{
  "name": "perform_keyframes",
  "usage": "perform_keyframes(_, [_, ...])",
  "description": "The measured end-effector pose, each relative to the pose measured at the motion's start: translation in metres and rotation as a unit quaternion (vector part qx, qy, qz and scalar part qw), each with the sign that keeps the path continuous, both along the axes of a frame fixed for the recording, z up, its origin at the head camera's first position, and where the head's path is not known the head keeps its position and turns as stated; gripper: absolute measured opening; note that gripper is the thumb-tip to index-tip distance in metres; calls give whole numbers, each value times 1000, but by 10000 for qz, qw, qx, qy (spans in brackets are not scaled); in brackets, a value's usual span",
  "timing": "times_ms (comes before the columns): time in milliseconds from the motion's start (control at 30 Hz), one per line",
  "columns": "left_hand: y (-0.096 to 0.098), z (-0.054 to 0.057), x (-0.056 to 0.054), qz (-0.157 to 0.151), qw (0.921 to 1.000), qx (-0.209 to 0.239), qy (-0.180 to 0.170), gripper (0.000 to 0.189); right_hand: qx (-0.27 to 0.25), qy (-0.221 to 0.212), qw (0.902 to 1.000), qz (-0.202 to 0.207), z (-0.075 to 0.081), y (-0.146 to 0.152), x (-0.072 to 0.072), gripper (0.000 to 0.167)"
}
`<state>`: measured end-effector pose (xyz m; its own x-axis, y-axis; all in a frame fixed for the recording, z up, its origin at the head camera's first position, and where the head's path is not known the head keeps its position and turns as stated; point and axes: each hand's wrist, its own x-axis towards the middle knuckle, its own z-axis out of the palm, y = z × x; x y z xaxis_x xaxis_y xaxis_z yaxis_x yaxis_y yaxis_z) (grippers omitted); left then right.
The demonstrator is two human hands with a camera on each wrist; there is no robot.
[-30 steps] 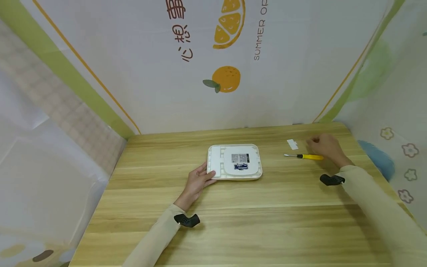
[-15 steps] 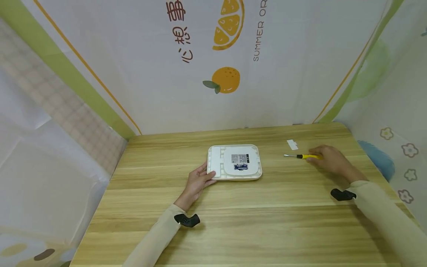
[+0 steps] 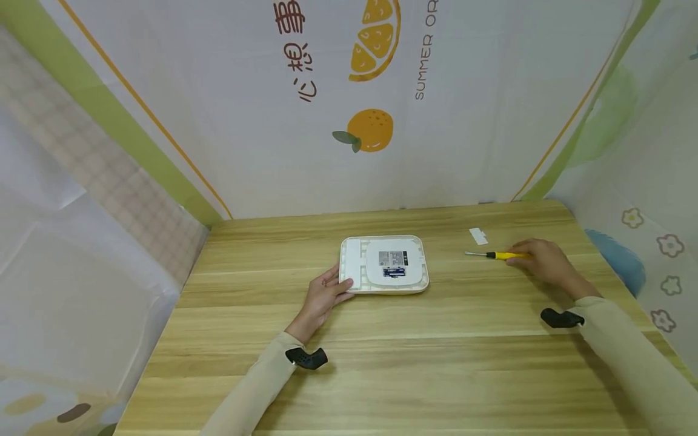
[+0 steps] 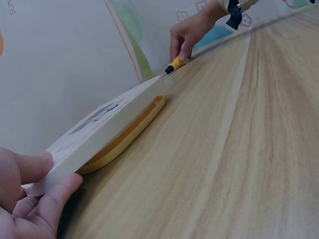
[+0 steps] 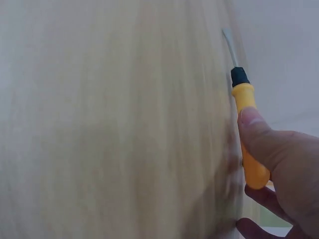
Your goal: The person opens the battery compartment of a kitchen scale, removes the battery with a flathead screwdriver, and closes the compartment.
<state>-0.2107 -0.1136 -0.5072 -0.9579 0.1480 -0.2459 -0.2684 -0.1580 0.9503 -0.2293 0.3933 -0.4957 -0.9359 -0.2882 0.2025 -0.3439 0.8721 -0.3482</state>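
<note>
My right hand [image 3: 548, 261] pinches the yellow handle [image 5: 255, 174] of the screwdriver [image 3: 495, 255], thumb laid along it, with lower fingers showing beyond the handle's butt. The screwdriver sits over the right part of the wooden table [image 3: 409, 375], its long axis running almost straight left to right, and its flat metal tip [image 5: 228, 36] points left, toward the white device [image 3: 372, 263]; the two are apart. I cannot tell whether the blade touches the wood. Just beyond the blade lies a small white piece [image 3: 478, 236], set at a slant. My left hand [image 3: 320, 298] is clamped on the device's near left corner, thumb on the upper face, a finger beneath the rim. The device is near the middle of the table, its longer sides also running left to right, its face with the printed label [image 3: 388, 258] upward. Nearer me than that label, dark blue batteries [image 3: 394, 272] lie lengthwise left to right in their bay. A yellow part [image 4: 127, 142] shows under the white rim.
</note>
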Motion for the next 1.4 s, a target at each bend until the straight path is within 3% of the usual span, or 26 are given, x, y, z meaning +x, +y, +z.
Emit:
perform_keyframes(333, [1, -1, -1, 11, 10000, -26, 57, 64, -854, -370, 9950, -363, 16, 0, 11, 39])
perform_keyframes(533, [1, 0, -2, -5, 9999, -58, 84, 63, -1790, -871, 9761, -873, 25, -6, 18, 45])
perform_keyframes(633, [0, 0, -1, -10, 9999, -55, 86, 63, -2137, -845, 9669, -1109, 31, -12, 21, 44])
perform_keyframes(700, [0, 0, -1, -8, 9999, -49, 94, 63, -2553, -806, 9566, -1151, 36, -16, 23, 35])
perform_keyframes(733, [0, 0, -1, 4, 9999, -41, 95, 63, -2933, -807, 9468, -1049, 39, -19, 24, 30])
perform_keyframes(800, [0, 1, 0, 27, 10000, -14, 89, 64, -3874, -803, 9154, -738, 44, -24, 25, 18])
perform_keyframes(867, [0, 1, 0, 42, 10000, -6, 85, 64, -4752, -765, 8758, -351, 50, -31, 27, 8])
perform_keyframes(933, [-1, 0, 0, 40, 10000, 0, 90, 64, -5459, -624, 8355, 77, 56, -38, 28, 9])
perform_keyframes(1133, [0, 1, 2, 34, 10000, -27, 90, 64, -6424, 14, 7581, 1125, 73, -64, 27, 20])
perform_keyframes(1233, [1, 1, 2, 41, 10000, -10, 76, 64, -6686, 282, 7280, 1492, 79, -77, 25, 22])
perform_keyframes(1300, [1, 1, 2, 43, 10000, 8, 71, 65, -6791, 371, 7162, 1565, 81, -84, 24, 21])
perform_keyframes(1333, [1, 0, 2, 37, 10000, 9, 74, 65, -6793, 388, 7164, 1543, 81, -87, 24, 21])
perform_keyframes(1400, [1, 0, 2, 37, 10000, 0, 66, 65, -6724, 385, 7266, 1360, 82, -93, 23, 18])
